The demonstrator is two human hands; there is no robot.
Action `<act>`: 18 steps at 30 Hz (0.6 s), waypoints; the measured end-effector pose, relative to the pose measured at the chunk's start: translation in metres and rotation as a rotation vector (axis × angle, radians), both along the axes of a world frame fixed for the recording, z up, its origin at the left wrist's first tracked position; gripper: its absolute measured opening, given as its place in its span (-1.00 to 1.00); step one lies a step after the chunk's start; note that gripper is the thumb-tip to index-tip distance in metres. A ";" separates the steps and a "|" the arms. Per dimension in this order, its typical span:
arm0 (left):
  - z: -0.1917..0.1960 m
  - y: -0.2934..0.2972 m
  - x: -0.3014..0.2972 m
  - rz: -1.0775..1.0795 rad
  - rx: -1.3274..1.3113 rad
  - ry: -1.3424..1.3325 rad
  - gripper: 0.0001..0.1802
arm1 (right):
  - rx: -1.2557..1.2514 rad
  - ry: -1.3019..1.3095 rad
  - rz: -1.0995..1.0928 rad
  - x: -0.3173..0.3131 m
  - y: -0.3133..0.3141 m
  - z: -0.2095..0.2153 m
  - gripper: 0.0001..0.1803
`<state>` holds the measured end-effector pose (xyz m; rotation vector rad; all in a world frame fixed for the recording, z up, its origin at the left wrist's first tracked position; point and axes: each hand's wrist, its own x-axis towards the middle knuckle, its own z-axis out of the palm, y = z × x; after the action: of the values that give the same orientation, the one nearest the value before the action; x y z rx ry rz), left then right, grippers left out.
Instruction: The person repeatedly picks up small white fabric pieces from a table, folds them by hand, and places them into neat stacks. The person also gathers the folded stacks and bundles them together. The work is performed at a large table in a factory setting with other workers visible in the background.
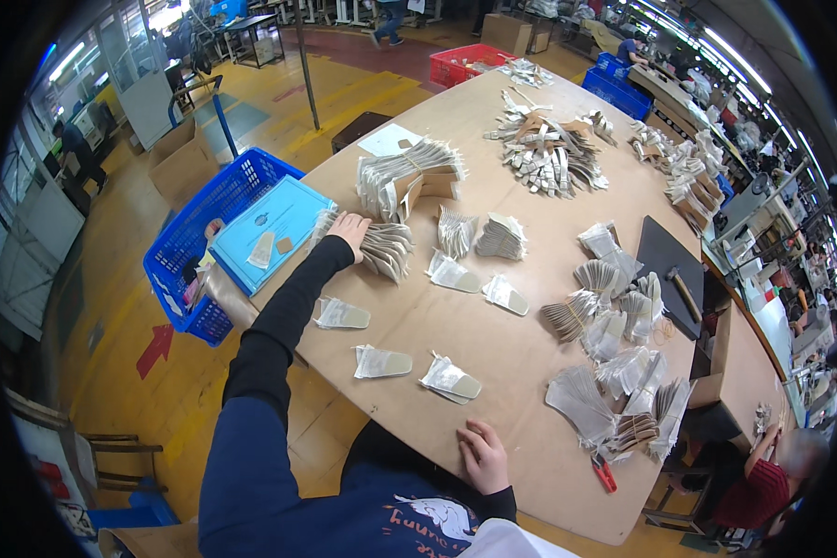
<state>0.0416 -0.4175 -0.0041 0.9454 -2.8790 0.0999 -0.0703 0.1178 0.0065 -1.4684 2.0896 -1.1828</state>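
The bundle of insoles (384,249) lies at about ten o'clock on the table (530,465), one fanned stack of grey and beige pieces, under the left hand (349,228), whose fingers rest together on its near end. The right hand (482,456) lies flat at six o'clock, fingers a little apart. Five loose insoles (381,363) lie between the hands.
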 end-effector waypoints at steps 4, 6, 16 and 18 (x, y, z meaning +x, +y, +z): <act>0.013 -0.013 -0.005 0.014 0.106 -0.123 -0.29 | 0.001 -0.021 -0.006 0.000 0.001 0.000 -0.77; 0.014 -0.015 -0.008 0.061 0.145 -0.094 -0.34 | -0.014 -0.009 -0.011 0.000 0.000 0.000 -0.77; -0.022 -0.008 -0.019 0.349 -0.131 -0.037 -0.19 | -0.003 -0.040 -0.005 0.000 -0.001 0.003 -0.78; -0.014 -0.004 -0.014 0.385 -0.111 -0.028 -0.11 | -0.006 -0.050 0.003 0.000 -0.001 0.004 -0.78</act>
<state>0.0273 -0.4211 -0.0177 1.4695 -2.6432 0.3020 -0.0705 0.1168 0.0106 -1.4293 2.0524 -1.2128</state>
